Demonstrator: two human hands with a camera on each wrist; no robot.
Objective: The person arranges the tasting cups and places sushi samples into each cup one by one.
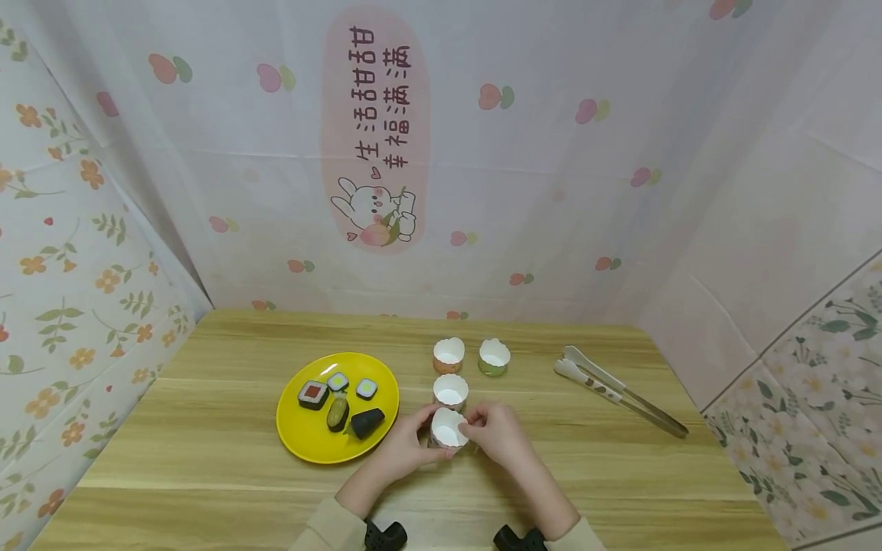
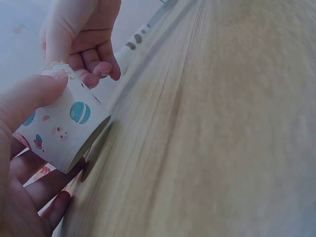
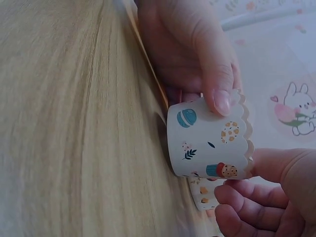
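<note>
A white paper baking cup with a scalloped rim is between both hands, near the front of the table. My left hand grips its side, the thumb laid along the wall in the left wrist view. My right hand pinches the rim from the other side. Macaron, cookie and muffin prints show on the cup's wall in the right wrist view, its base close against the wooden table. Directly behind it stands another white paper cup.
Farther back are an orange paper cup and a green one. To the left, a yellow plate bears several toy-like sushi pieces. Metal tongs with pale tips lie at the right. A printed cloth hangs behind the table.
</note>
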